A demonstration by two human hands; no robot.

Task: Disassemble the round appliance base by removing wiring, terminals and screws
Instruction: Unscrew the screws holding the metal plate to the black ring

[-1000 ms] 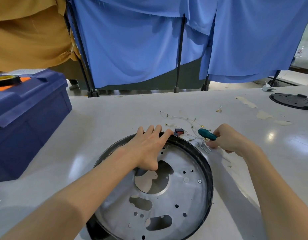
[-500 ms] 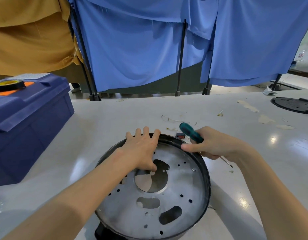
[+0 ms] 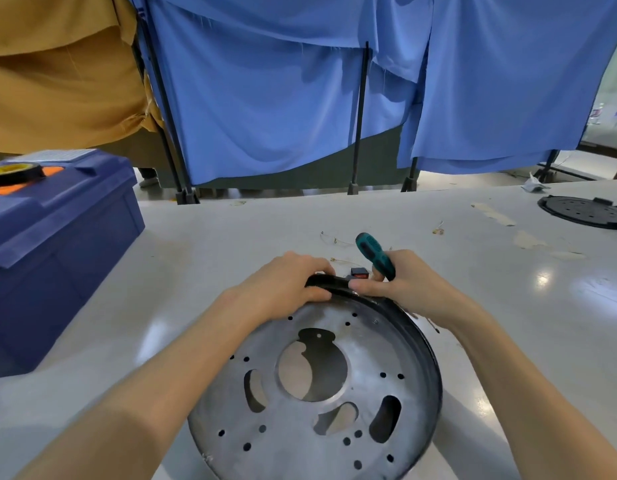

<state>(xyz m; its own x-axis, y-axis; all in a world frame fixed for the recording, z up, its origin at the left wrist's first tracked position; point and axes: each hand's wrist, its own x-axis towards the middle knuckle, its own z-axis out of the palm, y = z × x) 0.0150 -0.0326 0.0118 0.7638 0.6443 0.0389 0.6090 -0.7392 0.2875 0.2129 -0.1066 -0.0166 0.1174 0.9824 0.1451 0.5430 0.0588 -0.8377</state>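
Note:
The round appliance base (image 3: 335,410) is a grey metal disc with several holes and a black rim, tilted up at its far edge on the white table. My left hand (image 3: 283,289) grips the far rim, fingers curled over it. My right hand (image 3: 404,285) holds a teal-handled screwdriver (image 3: 374,254), handle pointing up and away, while its thumb and forefinger pinch the same rim beside my left hand. A small black and red part (image 3: 359,273) lies just beyond the rim. Thin loose wires (image 3: 335,241) lie farther back.
A dark blue toolbox (image 3: 57,244) stands at the left with a roll of tape (image 3: 14,173) on its lid. A black round cover (image 3: 584,211) lies at the far right. Blue curtains on stands (image 3: 359,116) hang behind the table's far edge.
My left hand went from flat on the disc to curled over the far rim. My right hand brought the screwdriver in from the right and took hold of the rim. The base's far edge lifted.

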